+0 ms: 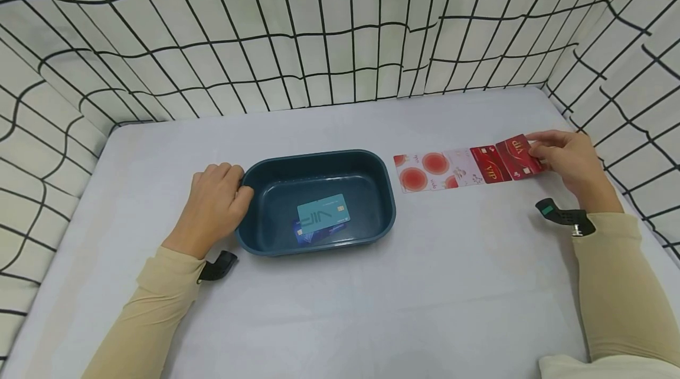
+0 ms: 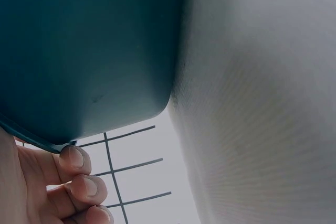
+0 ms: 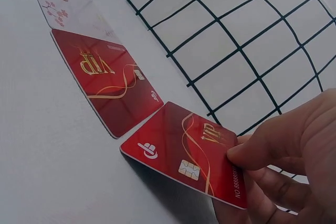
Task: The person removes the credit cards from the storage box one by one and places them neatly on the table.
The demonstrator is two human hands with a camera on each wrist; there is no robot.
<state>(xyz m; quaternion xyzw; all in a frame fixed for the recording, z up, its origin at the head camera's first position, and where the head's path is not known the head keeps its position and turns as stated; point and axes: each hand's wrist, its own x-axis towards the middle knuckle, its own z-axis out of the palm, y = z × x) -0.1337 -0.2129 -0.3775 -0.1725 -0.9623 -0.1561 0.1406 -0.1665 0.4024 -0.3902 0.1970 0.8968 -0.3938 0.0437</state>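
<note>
My right hand [image 1: 571, 160] pinches a red VIP card [image 1: 519, 157] by its right edge, thumb on top. In the right wrist view that card [image 3: 184, 153] is tilted, its right side raised off the cloth. Just left of it lies another red VIP card [image 1: 491, 164], and beyond that pale cards with red circles [image 1: 425, 171] continue the row. My left hand [image 1: 218, 205] grips the left rim of a dark teal tray [image 1: 313, 157]; the left wrist view shows curled fingers [image 2: 84, 187] under the rim. Inside the tray, a light blue card [image 1: 324, 212] overlaps a darker blue card [image 1: 319, 234].
A white cloth [image 1: 372, 308] covers the table. Black wire grid panels [image 1: 319, 36] stand along its back and both sides. The right-hand panel [image 1: 637, 131] is close to my right hand.
</note>
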